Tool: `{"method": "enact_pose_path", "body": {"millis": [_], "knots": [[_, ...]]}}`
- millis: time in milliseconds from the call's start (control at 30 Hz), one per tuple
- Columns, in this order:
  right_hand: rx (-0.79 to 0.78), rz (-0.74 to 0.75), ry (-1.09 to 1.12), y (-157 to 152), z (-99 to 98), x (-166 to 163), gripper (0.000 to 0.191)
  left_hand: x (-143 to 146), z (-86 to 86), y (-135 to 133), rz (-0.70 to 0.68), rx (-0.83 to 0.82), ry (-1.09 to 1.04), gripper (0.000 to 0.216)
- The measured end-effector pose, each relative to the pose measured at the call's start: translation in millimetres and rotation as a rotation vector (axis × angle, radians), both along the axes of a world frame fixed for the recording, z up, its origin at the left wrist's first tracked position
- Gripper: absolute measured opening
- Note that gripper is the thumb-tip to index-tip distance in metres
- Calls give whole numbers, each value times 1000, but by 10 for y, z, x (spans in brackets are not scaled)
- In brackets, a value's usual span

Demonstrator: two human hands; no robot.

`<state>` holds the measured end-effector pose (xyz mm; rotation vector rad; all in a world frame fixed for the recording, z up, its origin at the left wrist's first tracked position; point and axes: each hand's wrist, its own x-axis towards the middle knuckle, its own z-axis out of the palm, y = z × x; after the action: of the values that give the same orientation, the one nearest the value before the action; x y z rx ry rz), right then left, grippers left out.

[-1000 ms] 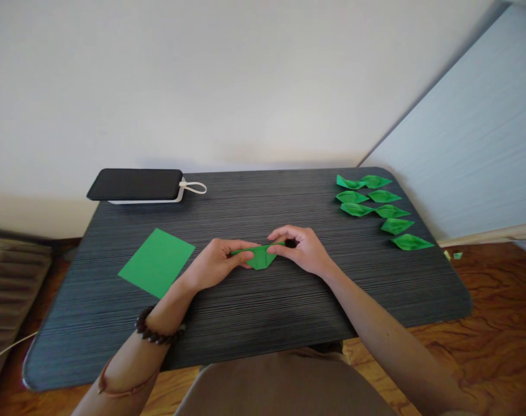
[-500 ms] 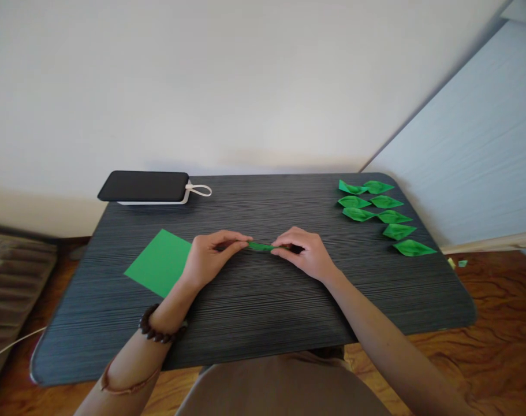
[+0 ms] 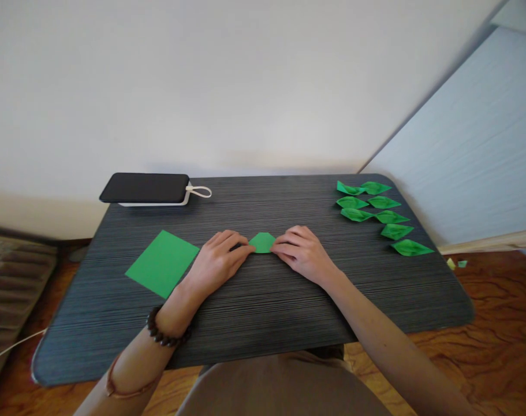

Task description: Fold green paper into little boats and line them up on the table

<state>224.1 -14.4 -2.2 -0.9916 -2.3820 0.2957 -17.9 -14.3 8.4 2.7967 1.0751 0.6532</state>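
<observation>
Folded paper [image 3: 263,243] turned, well inside table [image 3: 267,312] edges.

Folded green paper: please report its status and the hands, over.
Left hand, right hand: fingers at opposite ends. Folded green paper: middle showing between them. Flat green sheet: beside left hand, not between the hands.

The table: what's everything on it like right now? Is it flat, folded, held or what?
Folded paper: folded, held at both ends.
Square: flat, unfolded.
Eight leaf shapes: folded, pointed, lying loose.
Box: lying flat, black side up.
White loop: sticking out from the box.
Left hand: pinching one end.
Right hand: pinching the other.
</observation>
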Motion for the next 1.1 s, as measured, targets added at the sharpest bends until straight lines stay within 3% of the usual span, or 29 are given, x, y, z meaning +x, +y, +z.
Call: {"method": "enact_pose_path", "body": {"millis": [433, 767, 1100], "knots": [[-77, -52, 10, 0, 11, 52, 17, 10, -2, -64, 56, -59, 56, 24], [2, -62, -72, -6, 42, 92, 19, 27, 18, -95, 85, -64, 126, 22], [-125, -113, -69, 4, 21, 66, 21, -28, -23, -72, 85, -107, 53, 21]]}}
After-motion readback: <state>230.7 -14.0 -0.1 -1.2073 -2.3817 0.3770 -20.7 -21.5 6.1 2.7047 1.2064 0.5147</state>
